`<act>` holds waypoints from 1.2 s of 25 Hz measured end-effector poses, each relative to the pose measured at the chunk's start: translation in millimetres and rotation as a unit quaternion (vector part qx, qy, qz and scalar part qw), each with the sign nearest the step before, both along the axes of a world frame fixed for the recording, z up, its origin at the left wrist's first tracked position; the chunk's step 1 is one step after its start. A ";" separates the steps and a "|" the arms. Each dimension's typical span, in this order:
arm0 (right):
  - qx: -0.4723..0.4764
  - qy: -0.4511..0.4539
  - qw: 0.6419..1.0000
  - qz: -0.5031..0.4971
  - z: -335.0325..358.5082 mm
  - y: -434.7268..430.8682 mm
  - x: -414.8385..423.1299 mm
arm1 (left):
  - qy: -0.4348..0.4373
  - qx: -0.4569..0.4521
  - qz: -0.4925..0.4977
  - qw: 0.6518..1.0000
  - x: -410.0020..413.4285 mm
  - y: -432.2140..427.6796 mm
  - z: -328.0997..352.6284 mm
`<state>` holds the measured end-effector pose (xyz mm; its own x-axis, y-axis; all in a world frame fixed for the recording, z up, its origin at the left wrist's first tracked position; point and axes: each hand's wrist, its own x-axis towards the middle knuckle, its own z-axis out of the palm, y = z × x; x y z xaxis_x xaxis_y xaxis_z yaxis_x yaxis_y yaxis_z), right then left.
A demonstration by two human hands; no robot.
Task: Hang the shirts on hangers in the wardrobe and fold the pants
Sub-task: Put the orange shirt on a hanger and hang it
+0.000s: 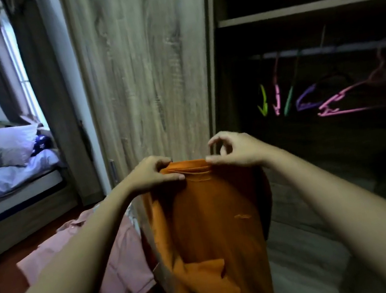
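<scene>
Left hand (155,171) clamped on the collar (190,168) of the orange shirt (206,215), thumb along the front edge. Right hand (233,152) at the collar's other end, thumb touching it, fingers curled above; could not tell if it truly pinched. Hands near each other, apart by the collar's width. Shirt hung limp between my arms, in front of the wardrobe door (149,76). Judged it light, soft and floppy, no slip. Best hold looked like the collar seam or shoulders, where the cloth is doubled. Pink garment (119,261) lay below left. Empty hangers (332,102) on the rail (336,49), well beyond my right hand.
</scene>
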<state>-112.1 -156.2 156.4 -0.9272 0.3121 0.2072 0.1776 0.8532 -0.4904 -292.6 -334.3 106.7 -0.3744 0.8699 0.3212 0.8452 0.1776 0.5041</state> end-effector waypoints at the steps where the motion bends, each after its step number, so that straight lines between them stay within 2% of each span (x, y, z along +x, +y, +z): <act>1: 0.031 -0.041 0.999 -0.004 0.5 5.2 10.7 | 0.014 -0.006 -0.015 1.000 8.4 7.8 6.5; 4: 0.081 -0.042 0.993 -0.071 2.8 22.9 39.7 | 0.002 -0.017 -0.034 0.999 27.4 30.0 8.2; 8: 0.185 0.057 0.966 -0.172 -2.4 40.2 80.7 | -0.016 -0.057 0.007 0.998 45.1 50.1 -16.1; 10: 0.188 0.079 0.961 -0.184 -7.3 46.6 99.2 | -0.021 0.013 0.038 0.999 59.7 63.8 -14.0; 12: 0.166 0.071 0.968 -0.176 -8.5 51.6 111.0 | -0.109 0.122 0.079 0.983 78.2 79.1 2.5; 13: 0.151 0.068 0.972 -0.168 -7.1 53.5 116.1 | -0.157 0.140 0.085 0.974 87.5 86.0 10.1; 14: 0.132 0.066 0.977 -0.155 -4.9 54.8 122.3 | -0.169 0.126 0.080 0.974 96.3 90.8 15.6; 16: 0.091 0.060 0.987 -0.122 -0.9 59.8 136.7 | -0.137 0.082 0.045 0.986 101.2 99.3 19.3; 20: 0.032 0.051 0.992 -0.109 -2.4 72.9 166.9 | -0.180 0.000 -0.064 0.982 96.6 105.2 20.7; 23: 0.033 -0.027 0.992 -0.116 -13.0 83.4 176.6 | -0.157 -0.055 -0.084 0.982 101.1 116.3 14.9; 25: 0.044 -0.071 0.985 -0.153 -13.9 89.4 177.6 | -0.180 -0.033 -0.119 0.976 101.5 121.5 26.0; 28: 0.058 -0.098 0.969 -0.220 5.4 98.5 171.4 | -0.208 0.070 -0.182 0.958 95.8 127.9 57.3; 30: 0.053 -0.099 0.965 -0.236 20.4 102.7 163.6 | -0.162 0.110 -0.163 0.967 86.4 137.6 67.5</act>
